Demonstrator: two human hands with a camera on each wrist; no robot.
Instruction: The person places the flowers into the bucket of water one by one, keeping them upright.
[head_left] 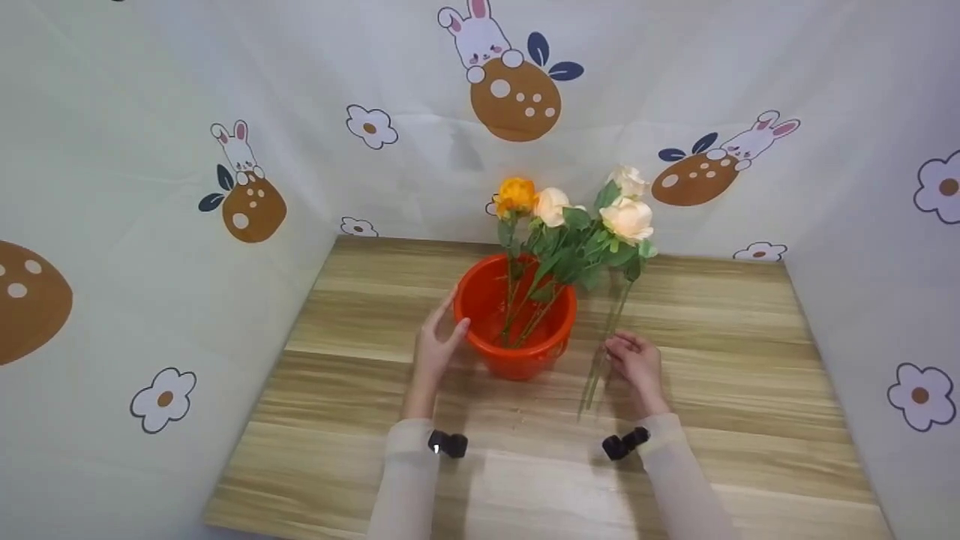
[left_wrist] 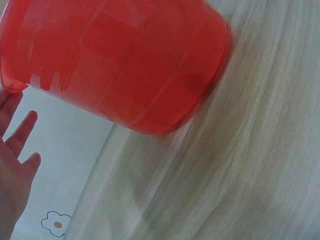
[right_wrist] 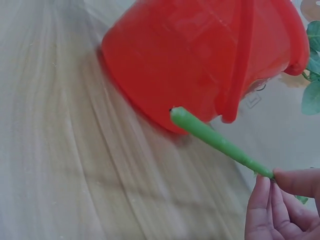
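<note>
An orange-red bucket (head_left: 517, 366) stands upright on the wooden table, with several flower stems leaning inside it. Their heads include an orange bloom (head_left: 516, 196) and a pale peach bloom (head_left: 551, 207). My left hand (head_left: 437, 349) is at the bucket's left side, fingers spread and fairly straight, touching the rim. My right hand (head_left: 637, 365), right of the bucket, pinches a green flower stem (right_wrist: 220, 142) between thumb and fingertips. The stem's lower end hangs outside the bucket. Leaves overlap at the top, so which peach bloom (head_left: 628, 219) belongs to the held stem is unclear.
The wooden table (head_left: 337, 420) is bordered by a pale cloth backdrop (head_left: 420, 187) printed with rabbits and flowers. The bucket's handle (right_wrist: 243, 55) hangs down its side. Tiny crumbs lie in front of the bucket. Each wrist wears a small black camera (head_left: 448, 443).
</note>
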